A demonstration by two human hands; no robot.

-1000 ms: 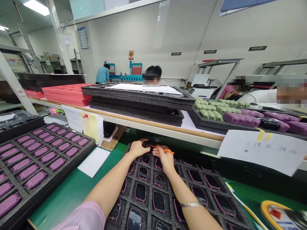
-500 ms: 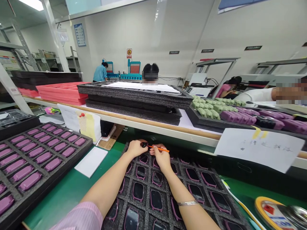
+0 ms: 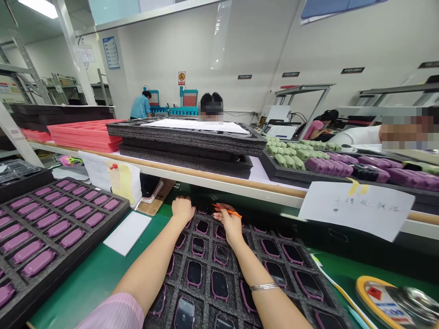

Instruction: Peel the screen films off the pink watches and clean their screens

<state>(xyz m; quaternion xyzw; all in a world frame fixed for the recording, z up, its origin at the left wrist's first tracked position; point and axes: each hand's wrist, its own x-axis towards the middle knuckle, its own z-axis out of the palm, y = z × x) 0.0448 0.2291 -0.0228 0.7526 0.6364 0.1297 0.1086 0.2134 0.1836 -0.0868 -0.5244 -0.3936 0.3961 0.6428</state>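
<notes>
My right hand (image 3: 229, 224) is closed around a thin orange stick (image 3: 235, 214) with a narrow end pointing left, above the far part of a black foam tray (image 3: 206, 260). My left hand (image 3: 183, 211) is at the tray's far left corner, palm down, its fingers bent away and down. Their tips are hidden, so I cannot tell what they touch. Beside it, a purple-rimmed watch case (image 3: 203, 210) sits in a far pocket. More purple cases with dark screens, such as this watch case (image 3: 219, 285), lie face up in pockets under my forearms.
On the left, a foam tray (image 3: 113, 224) holds several purple cases. A white pad (image 3: 127, 233) lies beside it on the green mat. A shelf edge (image 3: 206, 176) with stacked foam trays runs ahead. A round yellow-rimmed can (image 3: 387, 301) and a white cable (image 3: 329, 276) are at right.
My left hand has shifted left, away from the small dark piece it was handling next to the stick. My right hand still holds the orange stick. The whole view has shifted slightly.
</notes>
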